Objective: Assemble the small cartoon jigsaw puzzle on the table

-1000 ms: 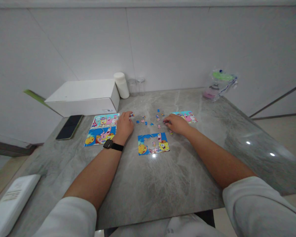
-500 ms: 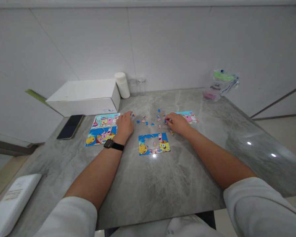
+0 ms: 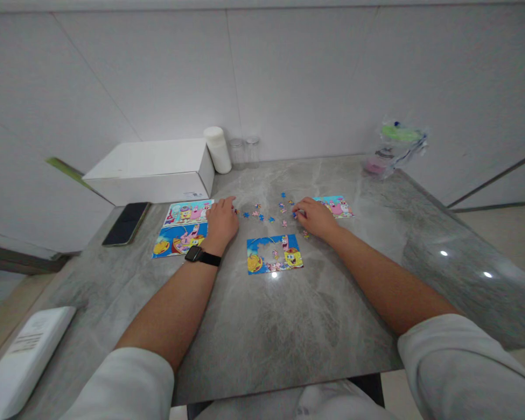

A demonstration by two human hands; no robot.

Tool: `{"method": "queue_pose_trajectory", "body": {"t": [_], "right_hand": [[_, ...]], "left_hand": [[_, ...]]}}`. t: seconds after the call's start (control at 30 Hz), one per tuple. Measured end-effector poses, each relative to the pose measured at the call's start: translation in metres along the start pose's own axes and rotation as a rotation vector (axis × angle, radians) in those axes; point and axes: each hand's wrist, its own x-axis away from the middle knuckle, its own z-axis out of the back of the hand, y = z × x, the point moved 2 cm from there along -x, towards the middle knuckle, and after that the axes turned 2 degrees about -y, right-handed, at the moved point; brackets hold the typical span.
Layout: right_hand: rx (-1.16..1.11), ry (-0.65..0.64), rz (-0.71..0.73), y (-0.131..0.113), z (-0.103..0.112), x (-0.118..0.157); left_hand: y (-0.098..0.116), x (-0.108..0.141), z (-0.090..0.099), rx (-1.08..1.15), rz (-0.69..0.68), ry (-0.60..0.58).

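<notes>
A partly built jigsaw puzzle (image 3: 254, 263) lies in front of me, its frame joined around a gap with a loose pink piece (image 3: 275, 255) in it. Several loose pieces (image 3: 261, 217) are scattered beyond it. At the left of these rests my left hand (image 3: 223, 221), wearing a black watch, its fingers closed around a small dark piece (image 3: 235, 211) that is mostly covered. My right hand (image 3: 317, 217) pinches a blue piece (image 3: 294, 214) at the right side of the scatter. Another piece (image 3: 306, 235) lies just below that hand.
Two picture cards (image 3: 188, 212) (image 3: 175, 240) lie left, and another card (image 3: 339, 206) is partly behind my right hand. A phone (image 3: 126, 224), white box (image 3: 149, 169), white bottle (image 3: 217, 150), clear glasses (image 3: 252, 153), plastic bag (image 3: 394, 149) and white device (image 3: 30, 356) are on the table.
The piece by my left fingertips now shows only at the hand's edge, mostly covered by the fingers. My right hand stays about where it was. The view shifts slightly.
</notes>
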Motion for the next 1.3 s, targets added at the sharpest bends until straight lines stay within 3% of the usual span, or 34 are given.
{"method": "queue_pose_trajectory", "body": {"t": [0.5,0.77,0.9,1.0,1.1,1.3], "right_hand": [[-0.018,0.041,0.032,0.000,-0.002,0.000],[-0.070,0.082,0.044,-0.004,-0.002,0.003],[-0.212,0.124,0.102,-0.017,0.008,0.006],[-0.457,0.099,0.130,-0.036,0.020,0.010],[-0.723,0.052,0.105,-0.058,0.034,0.015],[-0.920,0.072,0.083,-0.092,0.058,0.023]], "left_hand": [[0.008,0.005,0.008,-0.115,0.036,-0.091],[0.008,-0.002,0.015,0.011,0.047,-0.172],[0.033,0.005,0.029,0.319,-0.061,-0.132],[0.065,0.018,0.043,0.547,-0.181,-0.176],[0.088,0.031,0.062,0.635,-0.214,-0.206],[0.099,0.050,0.097,0.750,-0.197,-0.132]]}}
